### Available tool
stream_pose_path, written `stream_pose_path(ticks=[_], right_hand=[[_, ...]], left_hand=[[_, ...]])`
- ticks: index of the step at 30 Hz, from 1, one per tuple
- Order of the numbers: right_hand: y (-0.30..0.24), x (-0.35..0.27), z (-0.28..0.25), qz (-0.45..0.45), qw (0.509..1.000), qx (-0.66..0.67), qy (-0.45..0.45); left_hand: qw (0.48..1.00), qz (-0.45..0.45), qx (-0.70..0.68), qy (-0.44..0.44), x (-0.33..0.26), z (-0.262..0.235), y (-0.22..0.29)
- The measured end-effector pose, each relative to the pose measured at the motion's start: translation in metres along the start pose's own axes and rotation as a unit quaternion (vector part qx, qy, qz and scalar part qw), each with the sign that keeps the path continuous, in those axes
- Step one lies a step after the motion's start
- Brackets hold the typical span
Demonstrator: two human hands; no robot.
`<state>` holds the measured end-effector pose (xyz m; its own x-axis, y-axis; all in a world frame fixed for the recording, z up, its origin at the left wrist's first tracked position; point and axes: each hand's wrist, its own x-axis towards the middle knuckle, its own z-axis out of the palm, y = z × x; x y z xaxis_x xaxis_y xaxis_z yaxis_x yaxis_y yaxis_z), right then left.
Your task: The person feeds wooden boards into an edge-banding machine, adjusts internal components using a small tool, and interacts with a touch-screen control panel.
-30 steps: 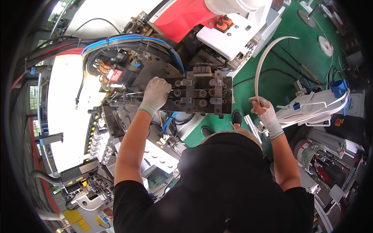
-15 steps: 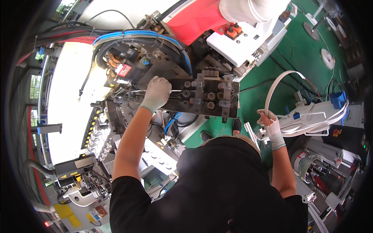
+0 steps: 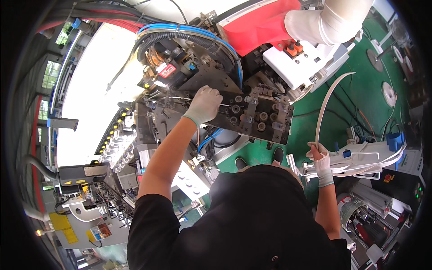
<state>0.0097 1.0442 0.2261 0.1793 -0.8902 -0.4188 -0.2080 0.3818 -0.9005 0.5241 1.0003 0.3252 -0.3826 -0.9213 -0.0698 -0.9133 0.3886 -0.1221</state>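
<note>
My left hand (image 3: 204, 104), in a pale work glove, is closed over a dark roller plate (image 3: 270, 118). A thin pale strip (image 3: 180, 97) shows on both sides of this fist, running along the plate; the fingers hide the grip itself. Lower right, my right hand (image 3: 321, 167), gloved with some fingertips bare, closes around a flat white band (image 3: 322, 110). From that hand the band rises in a curve toward the upper right. Several round rollers (image 3: 263, 127) and clamp blocks (image 3: 247, 118) sit on the plate, right of my left hand.
A white rack (image 3: 378, 157) with looped white band stands beyond my right hand. Ahead are a red-and-white machine arm (image 3: 258, 27), a white box with orange connectors (image 3: 292, 63) and blue hoses (image 3: 198, 30). A lit machine bay (image 3: 96, 76) lies left, over green floor (image 3: 306, 121).
The scene has shifted rightward in view. The band above my right hand now bends less and stands straighter. Both hands keep their closed grip, the left still over the roller plate.
</note>
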Motion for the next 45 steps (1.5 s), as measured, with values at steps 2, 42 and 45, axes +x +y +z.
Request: stream_pose_path(ticks=[2,42,45], right_hand=[[0.005,0.001,0.0,0.001,1.0,0.013,-0.004],[-0.152,-0.09,-0.075,-0.367,0.863,-0.347,0.014],[-0.173,-0.097,-0.076,-0.275,0.875,-0.398,0.016]], left_hand=[[0.994,0.009,-0.104,0.033,0.003,0.005,0.007],[0.922,0.324,-0.143,0.155,0.103,-0.183,0.269],[0.929,0.278,-0.142,0.199,0.09,-0.18,0.241]])
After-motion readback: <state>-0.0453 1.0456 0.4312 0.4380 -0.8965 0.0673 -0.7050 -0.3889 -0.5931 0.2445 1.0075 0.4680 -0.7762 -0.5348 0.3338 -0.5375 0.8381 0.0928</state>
